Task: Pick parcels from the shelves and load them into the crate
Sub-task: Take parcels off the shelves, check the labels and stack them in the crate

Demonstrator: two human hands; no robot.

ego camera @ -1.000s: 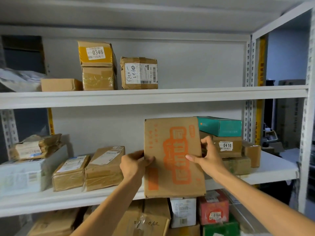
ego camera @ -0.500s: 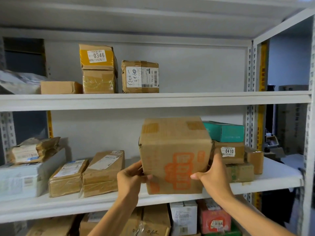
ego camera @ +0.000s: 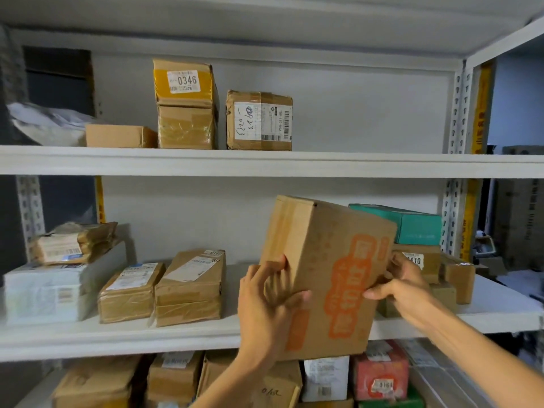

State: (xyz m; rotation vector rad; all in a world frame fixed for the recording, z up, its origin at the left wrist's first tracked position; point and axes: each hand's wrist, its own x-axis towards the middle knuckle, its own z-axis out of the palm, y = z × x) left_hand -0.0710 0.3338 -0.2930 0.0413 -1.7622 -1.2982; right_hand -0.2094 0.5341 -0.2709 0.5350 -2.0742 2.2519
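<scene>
Head view: left hand [ego camera: 270,301] and right hand [ego camera: 404,285] curl their fingers round the sides of the cardboard box [ego camera: 332,260], which looks stiff and light.

box [ego camera: 323,275] partly hides right fingers [ego camera: 396,262], seemingly curled.

White metal shelves [ego camera: 265,163] with perforated uprights [ego camera: 457,113] stand against a pale grey wall [ego camera: 368,113]; dim bluish room [ego camera: 518,107] beyond at right

Back wall [ego camera: 368,113]: plain grey, above the right hand [ego camera: 403,287].
Yellow strip [ego camera: 479,113]: vertical, up-right of that hand.
Dark opening [ego camera: 59,81]: far up-left of the left hand [ego camera: 265,307].
</scene>
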